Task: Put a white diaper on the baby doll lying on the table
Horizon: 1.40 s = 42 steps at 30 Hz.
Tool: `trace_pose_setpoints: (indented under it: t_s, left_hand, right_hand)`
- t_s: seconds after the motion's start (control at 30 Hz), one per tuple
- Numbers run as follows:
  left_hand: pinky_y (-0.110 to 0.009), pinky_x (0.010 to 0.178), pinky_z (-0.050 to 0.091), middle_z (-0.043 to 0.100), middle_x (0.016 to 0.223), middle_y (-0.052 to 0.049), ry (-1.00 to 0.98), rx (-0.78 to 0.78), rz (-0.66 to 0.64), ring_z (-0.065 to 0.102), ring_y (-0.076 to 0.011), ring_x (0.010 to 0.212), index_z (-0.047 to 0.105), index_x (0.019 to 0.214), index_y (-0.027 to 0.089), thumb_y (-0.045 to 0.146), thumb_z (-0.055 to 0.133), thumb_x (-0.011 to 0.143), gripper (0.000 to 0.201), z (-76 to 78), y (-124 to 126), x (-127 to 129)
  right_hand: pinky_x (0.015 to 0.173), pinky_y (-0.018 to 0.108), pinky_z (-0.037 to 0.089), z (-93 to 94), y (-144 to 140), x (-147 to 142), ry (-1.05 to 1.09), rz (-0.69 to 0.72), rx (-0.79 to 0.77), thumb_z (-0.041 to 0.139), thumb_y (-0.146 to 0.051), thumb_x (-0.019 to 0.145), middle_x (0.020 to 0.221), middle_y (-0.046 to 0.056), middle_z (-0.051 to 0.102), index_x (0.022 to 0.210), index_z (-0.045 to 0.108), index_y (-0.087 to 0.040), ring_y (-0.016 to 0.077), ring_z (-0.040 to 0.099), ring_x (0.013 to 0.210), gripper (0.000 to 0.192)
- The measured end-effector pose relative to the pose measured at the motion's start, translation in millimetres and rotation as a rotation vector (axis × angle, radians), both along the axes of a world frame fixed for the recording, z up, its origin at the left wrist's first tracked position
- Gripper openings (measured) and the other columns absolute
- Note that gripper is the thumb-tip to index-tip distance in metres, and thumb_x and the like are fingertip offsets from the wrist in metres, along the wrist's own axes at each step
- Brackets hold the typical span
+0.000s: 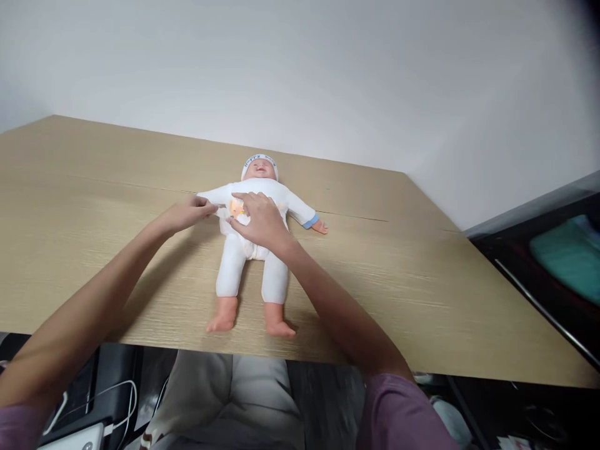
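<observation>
A baby doll (244, 256) in a white romper and white cap lies on its back on the wooden table (422, 275), head toward the wall, bare feet toward me. My left hand (187, 214) pinches the sleeve of the doll's arm on the left side. My right hand (257, 219) rests flat on the doll's chest, fingers spread over an orange print on the romper. The doll's other arm (307, 219), with a blue cuff, lies stretched out to the right.
A plain white wall runs behind the table. To the right stands a dark unit (553, 269) with something teal inside. Below the table's front edge are my lap, white cables (117, 406) and a white device at the lower left.
</observation>
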<state>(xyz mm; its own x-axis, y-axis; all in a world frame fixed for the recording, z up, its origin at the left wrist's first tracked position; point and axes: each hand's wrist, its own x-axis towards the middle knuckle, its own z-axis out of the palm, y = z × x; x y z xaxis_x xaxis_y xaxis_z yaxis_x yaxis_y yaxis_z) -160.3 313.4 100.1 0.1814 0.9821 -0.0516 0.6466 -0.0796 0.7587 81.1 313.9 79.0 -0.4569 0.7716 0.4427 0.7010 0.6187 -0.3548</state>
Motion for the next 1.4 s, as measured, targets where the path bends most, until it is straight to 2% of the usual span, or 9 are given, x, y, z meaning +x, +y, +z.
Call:
trace_pose_setpoints:
  t_s: [0.13,0.27,0.47,0.7,0.83,1.0,1.1,1.23,1.4]
  left_hand:
    - [-0.034,0.065,0.033,0.056,0.068,-0.001,-0.074,0.024,-0.079,0.046,-0.0174,0.065,0.059,0.067,0.022,0.051,0.066,0.091,0.038,13.1,3.0,41.6]
    - [-0.035,0.073,0.045,0.068,0.078,-0.005,-0.175,0.127,-0.237,0.059,-0.0198,0.075,0.063,0.072,0.02,0.043,0.059,0.097,0.034,5.8,16.1,71.3]
    - [-0.033,0.078,0.054,0.066,0.093,-0.002,-0.532,0.287,-0.101,0.063,-0.0182,0.082,0.059,0.103,0.024,0.054,0.07,0.1,0.032,-22.9,32.7,57.4]
    - [-0.029,0.059,0.034,0.052,0.074,0.004,-0.489,0.169,-0.135,0.044,-0.0143,0.062,0.058,0.099,0.023,0.063,0.078,0.099,0.044,-58.7,36.2,47.9]
    - [-0.032,0.067,0.042,0.057,0.082,0.001,-0.434,0.275,-0.05,0.051,-0.0176,0.07,0.059,0.1,0.024,0.055,0.072,0.105,0.034,-59.6,34.8,55.7]
    - [-0.042,0.091,0.05,0.07,0.118,-0.009,-0.168,0.661,0.264,0.061,-0.0232,0.092,0.062,0.108,0.025,0.043,0.068,0.11,0.019,-35.0,-11.2,64.7]
    - [-0.044,0.095,0.048,0.073,0.107,-0.007,-0.096,0.736,0.088,0.062,-0.025,0.093,0.064,0.106,0.025,0.047,0.057,0.116,0.025,-19.3,-60.9,65.9]
    - [-0.044,0.094,0.048,0.077,0.097,-0.006,0.05,0.502,-0.352,0.065,-0.0283,0.096,0.071,0.103,0.026,0.049,0.057,0.114,0.029,-21.6,-104.2,57.3]
    - [-0.041,0.085,0.048,0.079,0.096,-0.006,0.048,0.33,-0.248,0.066,-0.03,0.092,0.071,0.108,0.025,0.056,0.071,0.104,0.031,-39.9,-96.2,46.9]
  right_hand:
    - [0.115,0.054,0.049,-3.3,1.1,2.4,0.073,0.029,-0.034,0.083,-0.044,0.1,0.133,0.015,0.078,0.162,0.061,-0.018,0.0377,0.066,0.127,0.071]
    - [0.112,0.052,0.05,-7.5,5.0,5.9,0.122,0.017,-0.05,0.075,-0.033,0.103,0.127,0.014,0.078,0.167,0.055,-0.02,0.036,0.067,0.121,0.068]
    - [0.101,0.044,0.051,-14.2,13.0,7.0,0.228,0.007,-0.067,0.057,-0.022,0.111,0.103,0.006,0.073,0.164,0.053,-0.022,0.0299,0.067,0.105,0.053]
    - [0.093,0.038,0.049,-14.5,12.1,7.8,0.33,0.005,-0.087,0.057,-0.023,0.114,0.092,-0.002,0.063,0.152,0.059,-0.022,0.0224,0.061,0.09,0.038]
    - [0.086,0.035,0.049,-16.3,13.1,7.1,0.43,-0.044,-0.049,0.054,-0.004,0.103,0.084,-0.006,0.049,0.145,0.058,-0.021,0.0198,0.056,0.082,0.046]
    - [0.089,0.035,0.053,-4.7,-14.6,10.6,0.587,-0.107,0.125,0.046,0.003,0.097,0.09,-0.003,0.05,0.124,0.059,-0.025,0.0189,0.056,0.085,0.04]
    - [0.086,0.036,0.058,3.1,-61.7,22.6,0.603,-0.023,0.145,0.056,-0.011,0.104,0.101,0.001,0.058,0.114,0.057,-0.027,0.0193,0.061,0.089,0.018]
    - [0.083,0.039,0.066,-8.2,-127.4,50.9,0.487,0.078,-0.094,0.066,-0.028,0.107,0.116,0.006,0.068,0.118,0.056,-0.029,0.0229,0.073,0.098,0.016]
    - [0.093,0.046,0.063,-34.5,-141.0,85.9,0.183,0.021,-0.203,0.068,-0.024,0.103,0.107,0.007,0.077,0.115,0.063,-0.028,0.0279,0.076,0.099,0.014]
